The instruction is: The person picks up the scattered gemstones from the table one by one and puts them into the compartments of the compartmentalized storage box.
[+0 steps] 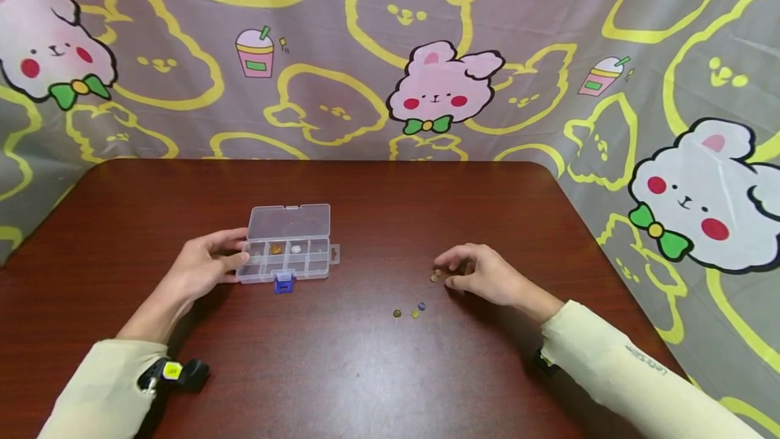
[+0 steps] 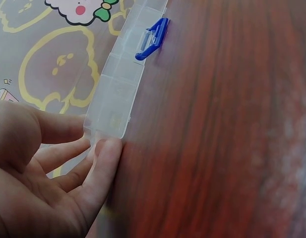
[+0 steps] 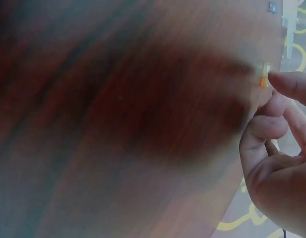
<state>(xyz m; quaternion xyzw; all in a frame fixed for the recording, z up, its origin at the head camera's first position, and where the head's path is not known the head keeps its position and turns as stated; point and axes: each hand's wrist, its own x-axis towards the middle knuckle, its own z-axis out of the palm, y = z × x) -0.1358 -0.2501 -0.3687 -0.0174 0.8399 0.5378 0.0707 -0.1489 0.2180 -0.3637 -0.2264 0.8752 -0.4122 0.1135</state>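
Observation:
My left hand (image 1: 198, 263) grips the left end of a clear plastic compartment box (image 1: 312, 275), with the thumb at the near side and fingers behind. The box's lid (image 1: 291, 223) stands raised, and a blue latch (image 1: 283, 284) hangs at its front. An amber piece (image 1: 276, 249) and a white piece (image 1: 296, 249) lie in back-row compartments. On the right, my right hand (image 1: 487, 275) is low over the table, thumb and index finger apart beside two small amber beads (image 1: 435, 278). In the right wrist view, the fingertips are close to an orange bead (image 3: 263, 82).
A dark bead (image 1: 397, 314), a yellow bead (image 1: 416, 314) and a blue bead (image 1: 422, 306) lie on the brown table (image 1: 359, 364), nearer me than the right hand. A patterned curtain (image 1: 341, 39) hangs behind the table and along its right side.

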